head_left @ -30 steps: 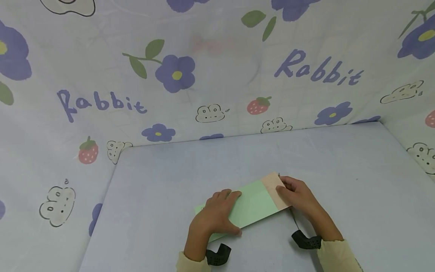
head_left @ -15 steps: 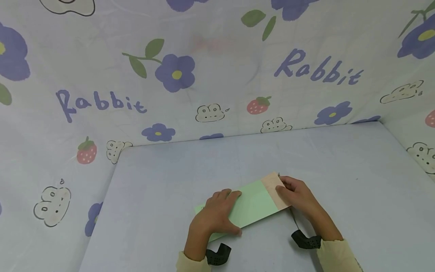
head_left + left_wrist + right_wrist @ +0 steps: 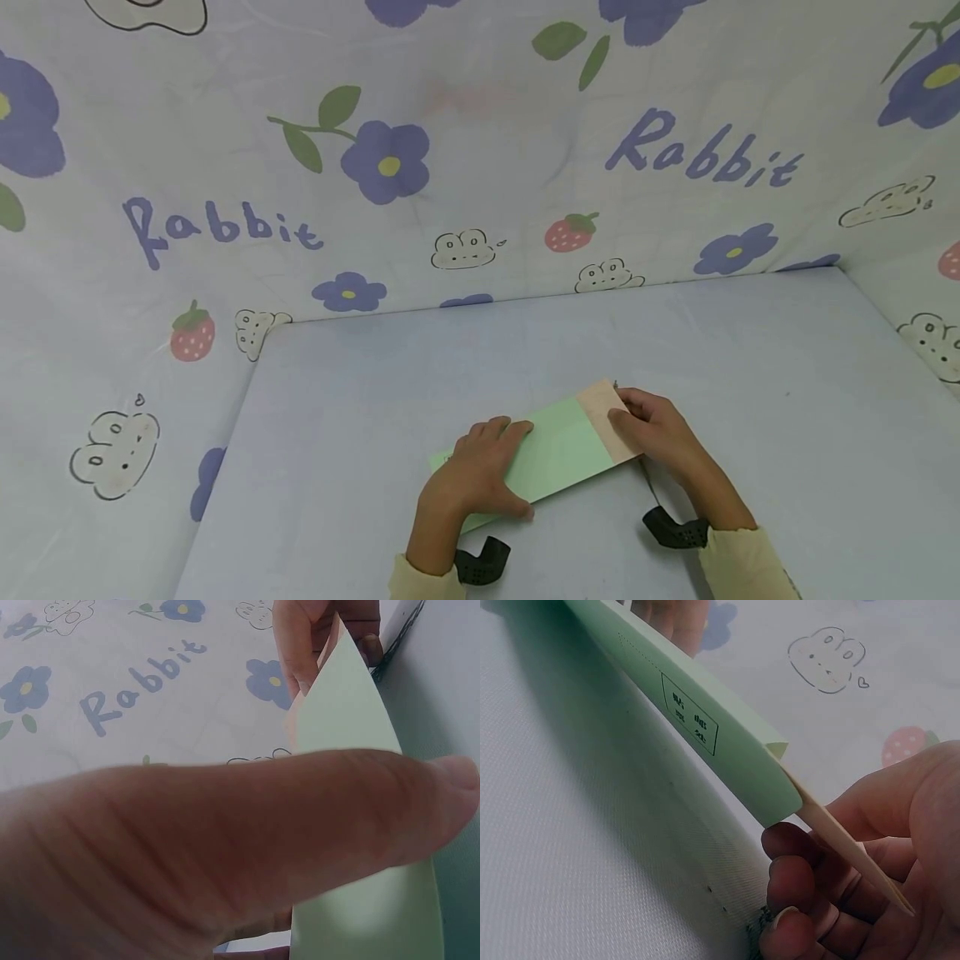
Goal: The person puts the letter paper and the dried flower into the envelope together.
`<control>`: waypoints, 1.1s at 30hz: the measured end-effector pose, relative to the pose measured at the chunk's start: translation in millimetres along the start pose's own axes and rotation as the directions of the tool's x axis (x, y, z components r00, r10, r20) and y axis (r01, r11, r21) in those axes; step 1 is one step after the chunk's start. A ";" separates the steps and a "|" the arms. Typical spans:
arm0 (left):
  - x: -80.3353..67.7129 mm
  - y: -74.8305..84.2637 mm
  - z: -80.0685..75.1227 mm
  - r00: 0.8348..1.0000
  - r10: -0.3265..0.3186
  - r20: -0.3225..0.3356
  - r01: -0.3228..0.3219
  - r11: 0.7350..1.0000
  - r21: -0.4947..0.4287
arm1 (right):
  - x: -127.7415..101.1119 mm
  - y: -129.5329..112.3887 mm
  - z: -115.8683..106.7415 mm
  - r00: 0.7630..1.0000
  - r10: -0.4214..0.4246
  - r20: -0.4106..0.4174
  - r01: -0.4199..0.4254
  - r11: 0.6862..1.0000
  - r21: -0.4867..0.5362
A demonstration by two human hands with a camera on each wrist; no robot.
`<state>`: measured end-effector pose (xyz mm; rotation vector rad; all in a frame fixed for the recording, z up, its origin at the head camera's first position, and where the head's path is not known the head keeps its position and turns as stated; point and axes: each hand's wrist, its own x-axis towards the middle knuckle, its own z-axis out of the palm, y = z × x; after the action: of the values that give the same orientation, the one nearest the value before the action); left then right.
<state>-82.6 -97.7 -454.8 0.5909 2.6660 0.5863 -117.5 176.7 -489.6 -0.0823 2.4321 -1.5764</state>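
A light green envelope [image 3: 558, 450] lies slantwise over the table, with a tan card or folded paper [image 3: 603, 412] sticking out of its right end. My left hand [image 3: 476, 475] spans the envelope's left part and grips it, thumb at the near edge and fingers towards the far edge. Close up in the left wrist view, the left thumb [image 3: 240, 825] crosses the envelope [image 3: 352, 705]. My right hand [image 3: 660, 429] pinches the tan piece, thumb on top and fingers beneath. In the right wrist view the underside of the envelope [image 3: 742, 765] carries a printed stamp box.
The white-covered table [image 3: 360, 400] extends around the hands. Behind it and at both sides hangs a patterned cloth [image 3: 517, 167] with flowers and lettering. Black camera mounts [image 3: 483, 562] sit at the wrists, and a thin dark cord [image 3: 649, 483] runs near the right one.
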 end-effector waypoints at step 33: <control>-0.4 -2.9 2.4 1.000 0.014 -0.008 -0.014 1.000 0.005 | -0.7 3.8 0.6 1.000 -0.025 0.013 0.024 0.999 0.027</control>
<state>-82.2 -99.5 -458.1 0.6097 2.6738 0.5877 -116.4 177.9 -493.2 -0.1178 2.4079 -1.6138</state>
